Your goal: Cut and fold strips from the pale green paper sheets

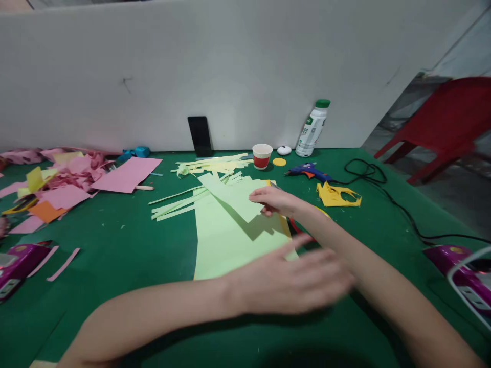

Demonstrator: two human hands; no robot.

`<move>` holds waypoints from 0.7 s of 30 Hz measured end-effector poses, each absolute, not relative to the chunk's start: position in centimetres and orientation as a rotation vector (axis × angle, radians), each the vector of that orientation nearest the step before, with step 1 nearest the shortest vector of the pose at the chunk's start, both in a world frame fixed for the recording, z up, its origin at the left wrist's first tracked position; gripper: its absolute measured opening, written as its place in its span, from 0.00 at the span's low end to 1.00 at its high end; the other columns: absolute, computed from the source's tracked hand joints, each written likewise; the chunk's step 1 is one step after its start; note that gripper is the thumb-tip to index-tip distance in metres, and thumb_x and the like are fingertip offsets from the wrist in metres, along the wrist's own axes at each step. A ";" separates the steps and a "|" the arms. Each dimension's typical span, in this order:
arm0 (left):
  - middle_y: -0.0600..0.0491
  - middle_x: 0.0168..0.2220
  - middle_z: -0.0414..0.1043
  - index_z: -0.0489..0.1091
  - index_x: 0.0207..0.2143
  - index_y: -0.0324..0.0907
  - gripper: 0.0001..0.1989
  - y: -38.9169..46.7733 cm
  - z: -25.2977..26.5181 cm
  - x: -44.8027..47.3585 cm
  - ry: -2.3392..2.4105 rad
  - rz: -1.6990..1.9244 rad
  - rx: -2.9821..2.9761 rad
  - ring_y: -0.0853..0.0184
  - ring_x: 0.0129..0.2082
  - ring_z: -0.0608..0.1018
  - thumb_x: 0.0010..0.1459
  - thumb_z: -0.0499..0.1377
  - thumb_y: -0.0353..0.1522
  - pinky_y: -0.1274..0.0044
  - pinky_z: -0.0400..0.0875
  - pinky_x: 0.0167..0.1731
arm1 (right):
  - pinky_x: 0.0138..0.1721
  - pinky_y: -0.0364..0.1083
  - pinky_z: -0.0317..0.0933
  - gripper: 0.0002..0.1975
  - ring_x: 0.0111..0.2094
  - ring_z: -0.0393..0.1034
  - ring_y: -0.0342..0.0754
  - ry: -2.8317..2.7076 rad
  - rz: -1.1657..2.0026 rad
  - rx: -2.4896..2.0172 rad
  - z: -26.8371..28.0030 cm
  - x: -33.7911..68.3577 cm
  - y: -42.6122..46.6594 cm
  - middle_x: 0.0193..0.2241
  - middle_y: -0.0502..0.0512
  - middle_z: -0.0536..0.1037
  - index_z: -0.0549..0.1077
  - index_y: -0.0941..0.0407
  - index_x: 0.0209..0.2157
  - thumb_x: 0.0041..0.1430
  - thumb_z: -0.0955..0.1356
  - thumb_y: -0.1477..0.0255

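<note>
My right hand [273, 199] pinches the right edge of a light green paper piece [230, 197], which is lifted and tilted above a larger light green sheet [222, 245] lying on the table. Nearer to me, my left hand [293, 281] is stretched across to the right, blurred by motion, thumb apart from the fingers and nothing visible in it. It covers the sheet's lower right part. Cut green strips [176, 208] lie at the sheet's left. A red curved object [294, 226], partly hidden, shows beneath my right forearm.
On the green table [134, 271], pink paper scraps [72, 179] pile up at left. A phone [200, 135], paper cup [262, 156] and white bottle [312, 130] stand by the back wall. A blue glue gun [310, 171], its black cord and yellow paper [337, 195] lie right.
</note>
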State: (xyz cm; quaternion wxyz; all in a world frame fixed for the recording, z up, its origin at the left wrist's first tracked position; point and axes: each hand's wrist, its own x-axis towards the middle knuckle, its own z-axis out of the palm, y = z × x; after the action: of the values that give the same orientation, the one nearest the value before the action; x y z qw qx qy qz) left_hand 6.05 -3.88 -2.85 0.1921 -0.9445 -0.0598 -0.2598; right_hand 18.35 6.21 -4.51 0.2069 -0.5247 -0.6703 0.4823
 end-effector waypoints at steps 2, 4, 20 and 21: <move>0.58 0.54 0.61 0.62 0.52 0.47 0.19 -6.0 -4.8 9.5 0.112 -0.746 -2.637 0.67 0.55 0.61 0.62 0.41 0.30 0.72 0.58 0.54 | 0.18 0.37 0.58 0.09 0.18 0.60 0.35 -1.912 1.507 -1.470 -3.8 17.8 7.5 0.21 0.46 0.66 0.67 0.61 0.34 0.59 0.61 0.69; 0.56 0.56 0.59 0.61 0.53 0.48 0.20 -6.9 -6.0 11.9 0.226 -0.857 -2.562 0.66 0.54 0.63 0.62 0.39 0.30 0.74 0.62 0.51 | 0.22 0.39 0.61 0.11 0.23 0.64 0.37 -1.961 1.626 -1.470 -3.1 17.6 8.4 0.28 0.49 0.70 0.67 0.61 0.38 0.59 0.62 0.68; 0.61 0.40 0.72 0.67 0.46 0.54 0.24 -5.8 -7.1 15.5 0.569 -0.793 -2.652 0.73 0.37 0.73 0.61 0.37 0.26 0.78 0.69 0.41 | 0.39 0.52 0.64 0.15 0.40 0.67 0.48 -2.211 1.862 -1.658 -2.2 18.8 9.2 0.44 0.57 0.69 0.65 0.59 0.46 0.58 0.63 0.68; 0.60 0.39 0.72 0.68 0.45 0.53 0.23 -5.7 -7.0 15.5 0.577 -0.837 -2.631 0.73 0.36 0.73 0.61 0.38 0.26 0.78 0.69 0.40 | 0.39 0.52 0.64 0.15 0.41 0.67 0.48 -2.220 1.863 -1.666 -2.4 18.9 9.3 0.44 0.57 0.69 0.65 0.59 0.46 0.58 0.63 0.68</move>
State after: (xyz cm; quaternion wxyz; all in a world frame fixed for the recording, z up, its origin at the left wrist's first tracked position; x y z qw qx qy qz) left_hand 15.50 -5.75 -7.04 0.1596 -0.9208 0.2020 -0.2929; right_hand 18.90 9.33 -2.41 -0.1003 -0.4960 -0.6607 0.5545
